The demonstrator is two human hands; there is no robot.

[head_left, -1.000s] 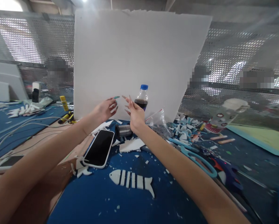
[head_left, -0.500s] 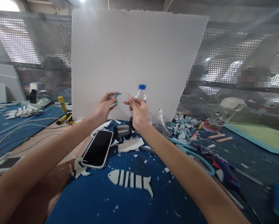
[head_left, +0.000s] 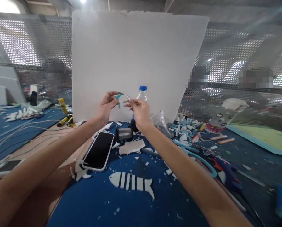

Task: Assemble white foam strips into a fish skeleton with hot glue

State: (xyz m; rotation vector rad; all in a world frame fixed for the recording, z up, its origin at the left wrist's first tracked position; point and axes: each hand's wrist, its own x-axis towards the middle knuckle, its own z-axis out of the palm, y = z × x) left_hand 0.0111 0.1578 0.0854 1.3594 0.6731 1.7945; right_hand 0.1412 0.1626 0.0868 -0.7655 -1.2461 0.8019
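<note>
- Bending toward the thumb: fingers of our left hand point(head_left: 108, 103), teal at the tips; we cannot tell whether they grip anything.
- Our right hand point(head_left: 141, 111), fingers gathered at the thumb (anything thin there escapes us), tips near the left's but apart.
- Bottle point(head_left: 142, 93), blue-capped, upright just behind the right hand.
- Spool point(head_left: 124, 133), on its side, below the hands.
- Phone point(head_left: 98, 151), white-edged, screen dark, left of the spool.
- White fish shape point(head_left: 140, 183), six pieces in a row, on the blue tabletop point(head_left: 103, 203) nearest us.
- Clear bag point(head_left: 159, 119), beside blue and white scraps point(head_left: 185, 130), at right.
- White board point(head_left: 141, 53), upright, behind the bottle.
</note>
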